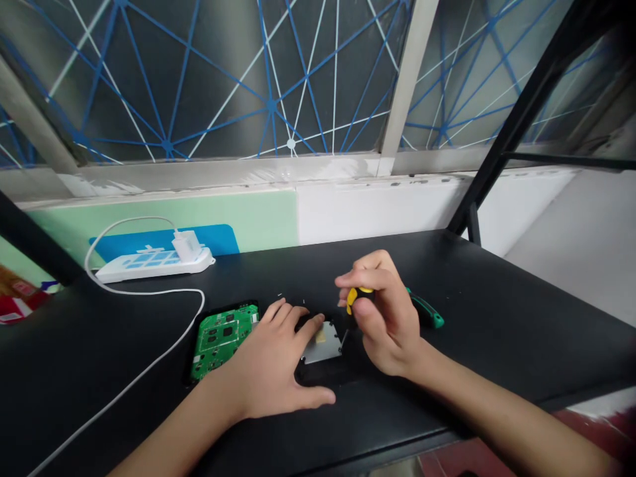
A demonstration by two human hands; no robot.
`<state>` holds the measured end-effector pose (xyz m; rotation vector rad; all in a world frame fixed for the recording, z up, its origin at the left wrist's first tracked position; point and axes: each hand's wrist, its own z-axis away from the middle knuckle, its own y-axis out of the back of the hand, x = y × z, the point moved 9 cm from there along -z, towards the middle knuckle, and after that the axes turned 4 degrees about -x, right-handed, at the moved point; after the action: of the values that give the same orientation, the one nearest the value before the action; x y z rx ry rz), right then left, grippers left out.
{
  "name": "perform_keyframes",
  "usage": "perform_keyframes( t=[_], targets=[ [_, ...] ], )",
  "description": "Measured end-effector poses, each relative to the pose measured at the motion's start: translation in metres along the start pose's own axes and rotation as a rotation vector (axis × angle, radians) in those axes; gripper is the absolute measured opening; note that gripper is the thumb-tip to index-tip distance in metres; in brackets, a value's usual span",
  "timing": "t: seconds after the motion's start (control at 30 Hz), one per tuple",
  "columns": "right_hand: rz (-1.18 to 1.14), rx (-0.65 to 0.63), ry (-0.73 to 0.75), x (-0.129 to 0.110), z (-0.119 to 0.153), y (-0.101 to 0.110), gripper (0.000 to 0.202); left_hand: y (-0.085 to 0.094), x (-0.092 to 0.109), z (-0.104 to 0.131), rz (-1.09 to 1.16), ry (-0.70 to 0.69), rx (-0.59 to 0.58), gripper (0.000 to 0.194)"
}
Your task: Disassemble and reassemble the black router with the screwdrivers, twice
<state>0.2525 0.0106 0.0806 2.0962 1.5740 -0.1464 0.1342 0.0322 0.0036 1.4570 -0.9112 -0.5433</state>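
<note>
A device with a green circuit board [223, 336] lies on the black table, partly covered by my left hand [278, 361]. That hand is spread flat, its fingertips at a silver metal plate [322, 346] with a small tan patch. My right hand [385, 311] is wrapped round a yellow and black screwdriver [358, 298] above and to the right of the plate. The screwdriver's shaft slants down near the plate's right edge; where its tip rests is hard to make out. Behind my right hand lies a green and black tool [428, 313], partly hidden.
A white power strip [156, 264] with a plugged-in charger [186, 245] sits at the back left. Its white cable [166, 351] loops across the left side of the table [497, 318]. A red package [20, 298] is at the far left. Black frame posts stand at both sides.
</note>
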Motion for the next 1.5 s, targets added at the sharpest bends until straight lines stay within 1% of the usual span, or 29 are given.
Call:
perform_keyframes(
  t=[0.13, 0.2, 0.27, 0.37, 0.43, 0.5, 0.67, 0.77, 0.87, 0.97, 1.1, 1.23, 1.33, 1.37, 1.43, 1.47, 1.5],
  targets=[
    [-0.136, -0.08, -0.091, 0.005, 0.002, -0.009, 0.043, -0.001, 0.0, -0.001, -0.005, 0.001, -0.009, 0.083],
    [-0.118, -0.086, -0.101, 0.006, 0.001, -0.011, 0.048, -0.001, 0.0, -0.001, 0.007, 0.002, -0.007, 0.081],
    [-0.041, -0.07, -0.088, 0.006, 0.0, -0.01, 0.051, -0.001, -0.001, 0.0, 0.019, 0.001, -0.004, 0.08],
    [0.066, -0.038, -0.018, 0.002, -0.002, -0.006, 0.048, -0.002, -0.002, 0.0, 0.028, 0.008, -0.01, 0.08],
    [0.084, -0.038, 0.023, -0.002, -0.001, -0.004, 0.039, -0.002, -0.002, 0.0, 0.028, 0.01, -0.013, 0.078],
    [0.071, -0.06, 0.015, -0.003, 0.0, -0.003, 0.032, -0.001, -0.001, 0.0, 0.026, 0.002, -0.004, 0.077],
    [-0.052, -0.113, -0.07, 0.001, -0.002, -0.008, 0.047, -0.001, -0.002, -0.001, 0.026, 0.001, 0.007, 0.083],
    [0.014, -0.079, -0.053, 0.0, -0.004, -0.006, 0.05, -0.001, -0.001, -0.001, 0.033, -0.004, 0.002, 0.081],
    [0.114, -0.024, 0.014, -0.004, -0.004, -0.001, 0.043, 0.0, -0.001, -0.001, 0.042, -0.006, 0.004, 0.08],
    [0.103, -0.04, 0.024, -0.006, -0.001, 0.0, 0.03, -0.001, -0.002, 0.0, 0.04, 0.001, 0.005, 0.079],
    [-0.041, -0.097, -0.068, 0.0, 0.001, -0.006, 0.048, 0.0, -0.003, 0.0, 0.035, -0.002, 0.028, 0.086],
    [-0.015, -0.106, -0.057, 0.001, -0.001, -0.01, 0.058, -0.001, -0.002, -0.001, 0.01, 0.008, 0.025, 0.087],
    [0.03, -0.044, -0.033, 0.005, -0.001, -0.003, 0.055, 0.001, -0.003, -0.001, 0.001, 0.024, 0.04, 0.084],
    [0.046, -0.019, -0.021, 0.005, -0.001, 0.0, 0.051, 0.001, -0.003, -0.001, 0.0, 0.026, 0.044, 0.082],
    [0.077, 0.013, -0.011, 0.006, 0.001, 0.005, 0.036, 0.001, -0.003, -0.001, -0.003, 0.022, 0.049, 0.081],
    [0.078, 0.019, -0.024, 0.007, 0.001, 0.007, 0.029, 0.001, -0.004, -0.001, -0.008, 0.02, 0.052, 0.083],
    [0.062, 0.014, -0.048, 0.009, 0.002, 0.007, 0.028, 0.0, -0.004, -0.001, -0.014, 0.019, 0.051, 0.085]
  ],
)
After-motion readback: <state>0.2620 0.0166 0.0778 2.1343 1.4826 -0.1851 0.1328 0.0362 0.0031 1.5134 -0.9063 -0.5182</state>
